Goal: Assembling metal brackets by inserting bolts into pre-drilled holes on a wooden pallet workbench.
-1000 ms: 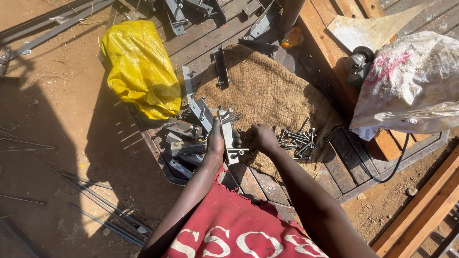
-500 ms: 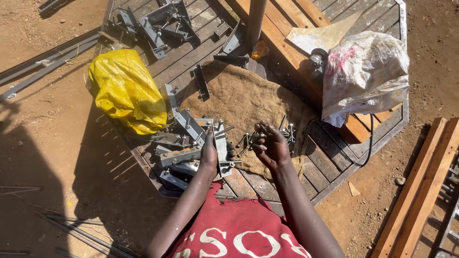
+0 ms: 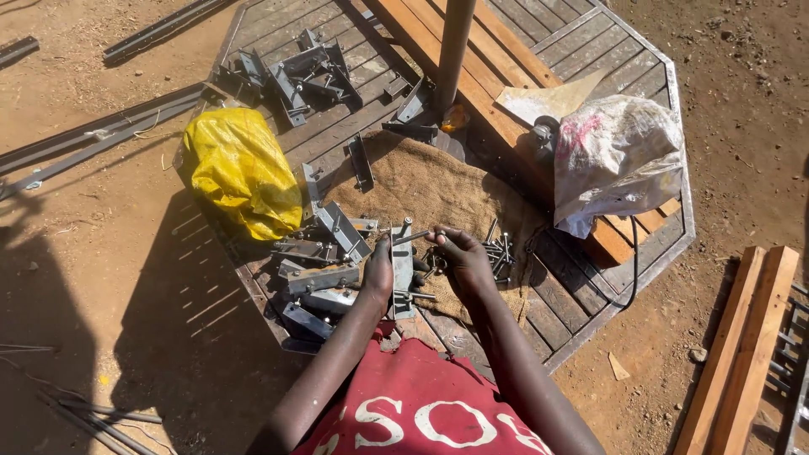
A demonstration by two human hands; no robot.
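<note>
Single head-mounted view, looking steeply down from above the person's chest. The person's forearms enter from the near edge, and the wooden platform (image 3: 640, 109) fills the centre and far field at close range. Bare ground lies left and right. No second view shares the scene.

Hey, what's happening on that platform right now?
A person in a red shirt sits at a metal platform. The left hand holds a grey metal bracket upright while the right hand works a bolt at its top. More brackets and loose bolts lie on burlap.
</note>
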